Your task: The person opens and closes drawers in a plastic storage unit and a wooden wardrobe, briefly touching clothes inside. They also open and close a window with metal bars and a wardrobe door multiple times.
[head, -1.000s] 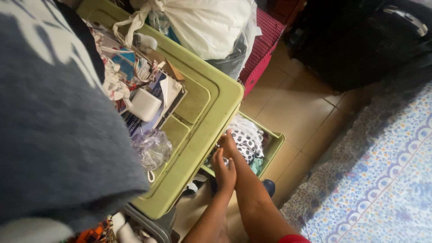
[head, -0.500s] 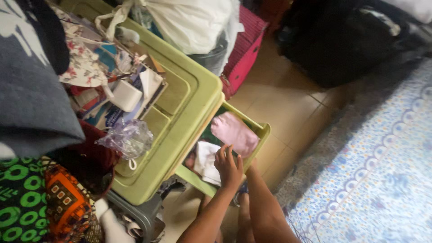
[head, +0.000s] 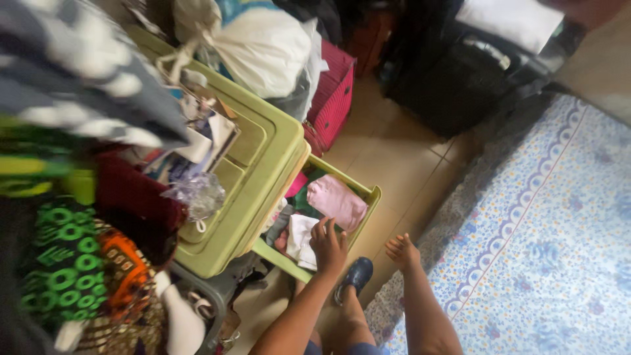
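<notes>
Pale green plastic drawer (head: 368,194) stood pulled open, so the folded clothes lay within reach. My left hand (head: 327,244) rested loosely open on a white folded cloth (head: 301,238), gripping nothing, beside a pink cloth (head: 336,200). My right hand (head: 401,250) hung empty, fingers curled, outside the drawer over the floor (head: 394,164).

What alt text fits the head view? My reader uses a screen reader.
A person's left hand rests on folded clothes in an open green drawer, while the right hand hangs open above the tiled floor. A cluttered green cabinet top sits left, a floral mattress right.
</notes>
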